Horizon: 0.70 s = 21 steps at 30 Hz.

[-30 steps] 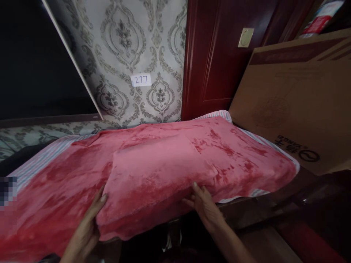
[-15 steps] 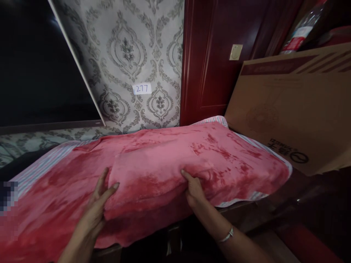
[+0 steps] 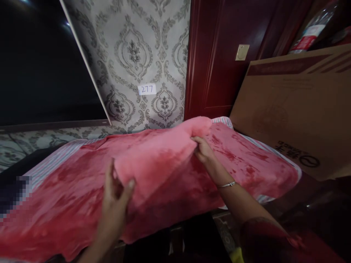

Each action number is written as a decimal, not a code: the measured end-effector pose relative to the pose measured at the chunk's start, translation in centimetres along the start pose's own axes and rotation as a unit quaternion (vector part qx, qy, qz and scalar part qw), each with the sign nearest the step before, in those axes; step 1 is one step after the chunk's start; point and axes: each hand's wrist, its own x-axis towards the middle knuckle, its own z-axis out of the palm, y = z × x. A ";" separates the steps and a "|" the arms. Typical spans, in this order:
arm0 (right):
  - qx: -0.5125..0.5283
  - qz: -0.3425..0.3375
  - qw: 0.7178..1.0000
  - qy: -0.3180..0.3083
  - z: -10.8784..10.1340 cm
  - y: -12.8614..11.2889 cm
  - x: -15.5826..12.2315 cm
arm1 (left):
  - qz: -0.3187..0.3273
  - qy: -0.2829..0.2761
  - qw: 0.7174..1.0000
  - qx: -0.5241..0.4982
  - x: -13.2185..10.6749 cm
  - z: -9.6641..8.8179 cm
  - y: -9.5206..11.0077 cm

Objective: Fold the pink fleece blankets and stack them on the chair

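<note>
A folded pink plush cloth [image 3: 156,153] is raised and tilted above a pink plush blanket [image 3: 74,190] of nearly the same colour. My left hand [image 3: 116,193] holds its left end, thumb in front and fingers behind. At the near right edge, my right hand [image 3: 204,150] pinches the cloth, the thumb on top and the other fingers partly hidden. The far right part of the cloth bulges upward. Whether its underside touches the blanket I cannot tell.
The blanket covers a table against a patterned wall [image 3: 134,51]. A dark screen [image 3: 49,69] is at left, a large cardboard box [image 3: 296,106] at right. A plastic bottle [image 3: 309,34] stands behind the box. A paper label [image 3: 147,89] marked 277 is on the wall.
The folded cloth has come up off the blanket and tilted, its right side higher. My right hand has moved up and away from me with its edge; my left hand has shifted slightly right.
</note>
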 end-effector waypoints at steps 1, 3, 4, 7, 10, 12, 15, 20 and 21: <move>-0.012 0.020 1.000 0.006 -1.6 0.6 -0.5 | -0.026 -0.034 0.999 -0.003 -1.6 0.2 -1.4; -0.040 0.063 0.997 0.021 -4.7 1.9 -1.6 | -0.110 -0.149 0.983 -0.016 -3.9 0.1 -4.0; -0.052 0.084 0.995 0.026 -6.1 2.6 -2.1 | -0.149 -0.208 0.967 -0.014 -4.5 -0.2 -5.0; -0.065 0.120 0.990 0.037 -8.6 4.3 -3.1 | -0.167 -0.259 0.951 0.022 -2.9 -1.6 -5.5; -0.039 0.118 0.991 0.048 -9.2 5.1 -3.4 | -0.054 -0.181 0.981 0.044 2.6 -2.3 -2.9; -0.012 0.109 0.993 0.051 -8.9 5.4 -4.0 | 0.032 -0.130 0.988 0.072 6.9 -1.8 -0.8; 0.022 0.094 0.994 0.054 -8.2 5.7 -5.6 | 0.078 -0.156 0.976 0.131 12.1 -0.3 0.7; 0.037 0.091 0.993 0.067 -7.6 6.1 -8.1 | 0.129 -0.293 0.939 0.129 17.2 1.5 -2.1; 0.040 0.089 0.993 0.067 -7.5 6.1 -8.3 | 0.129 -0.311 0.934 0.121 18.1 2.1 -2.7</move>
